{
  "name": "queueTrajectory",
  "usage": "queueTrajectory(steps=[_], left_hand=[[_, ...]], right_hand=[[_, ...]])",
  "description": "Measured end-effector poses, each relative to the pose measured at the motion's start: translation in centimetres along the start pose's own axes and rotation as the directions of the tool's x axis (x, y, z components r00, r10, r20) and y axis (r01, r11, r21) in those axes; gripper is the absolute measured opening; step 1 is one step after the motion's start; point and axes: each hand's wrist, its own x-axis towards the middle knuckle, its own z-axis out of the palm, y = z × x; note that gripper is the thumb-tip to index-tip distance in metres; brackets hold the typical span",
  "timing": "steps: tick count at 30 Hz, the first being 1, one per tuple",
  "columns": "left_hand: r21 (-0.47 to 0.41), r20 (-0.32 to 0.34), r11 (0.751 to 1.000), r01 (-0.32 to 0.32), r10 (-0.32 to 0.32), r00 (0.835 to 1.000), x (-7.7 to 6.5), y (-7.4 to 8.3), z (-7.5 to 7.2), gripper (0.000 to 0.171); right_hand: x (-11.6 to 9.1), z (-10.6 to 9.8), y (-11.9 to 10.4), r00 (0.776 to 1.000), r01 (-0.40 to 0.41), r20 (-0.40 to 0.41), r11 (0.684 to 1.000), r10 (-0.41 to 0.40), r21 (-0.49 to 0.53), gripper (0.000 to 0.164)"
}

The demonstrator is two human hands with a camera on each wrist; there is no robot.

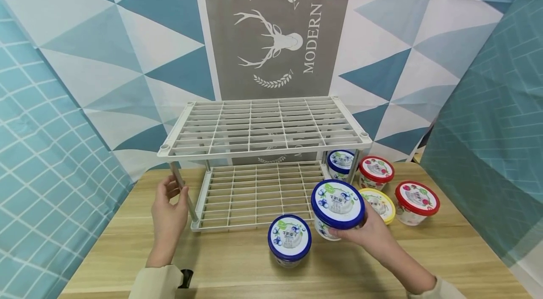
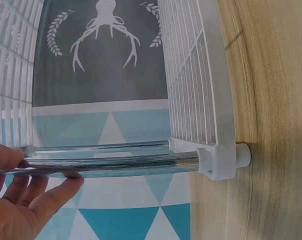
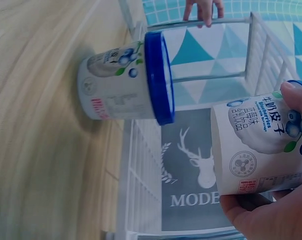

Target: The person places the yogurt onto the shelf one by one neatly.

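Observation:
My right hand holds a white tub with a blue lid, blueberries printed on it, lifted near the rack's front right corner. In the right wrist view, the fingers and thumb wrap the side of this tub. A second blue-lidded tub stands upright on the table in front of the rack. My left hand grips the front left metal post of the white two-tier rack. Thumb and fingers close around this post in the left wrist view.
Right of the rack stand two red-lidded tubs and a yellow-lidded tub, partly hidden behind my right hand. Another blue-lidded tub is at the rack's back right. A patterned cloth hangs behind the wooden table.

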Motion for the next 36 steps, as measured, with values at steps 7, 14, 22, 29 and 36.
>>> queueTrajectory(steps=[7,14,22,29,36], left_hand=[[-0.003,0.000,1.000,0.003,-0.003,1.000,0.0,0.0,0.0,0.037],[-0.012,0.002,1.000,0.008,-0.008,1.000,-0.1,0.1,-0.2,0.038],[0.001,0.002,1.000,0.005,-0.005,1.000,-0.1,0.1,-0.1,0.038],[0.002,-0.008,1.000,-0.012,0.012,1.000,-0.1,0.1,-0.1,0.038],[0.001,-0.011,1.000,-0.030,0.030,0.999,-0.1,0.0,0.0,0.037]], right_hand=[[-0.3,-0.1,-1.2,0.999,0.030,0.015,0.999,-0.030,0.023,0.096],[-0.5,-0.1,-2.1,0.999,0.038,0.011,0.999,-0.038,0.027,0.094],[-0.7,-0.3,-3.2,0.996,0.087,0.020,0.995,-0.088,0.039,0.088],[-1.0,-0.3,-4.6,0.988,0.155,0.021,0.987,-0.156,0.033,0.086],[-1.0,-0.3,-5.7,0.984,0.177,0.022,0.984,-0.178,0.018,0.086]])
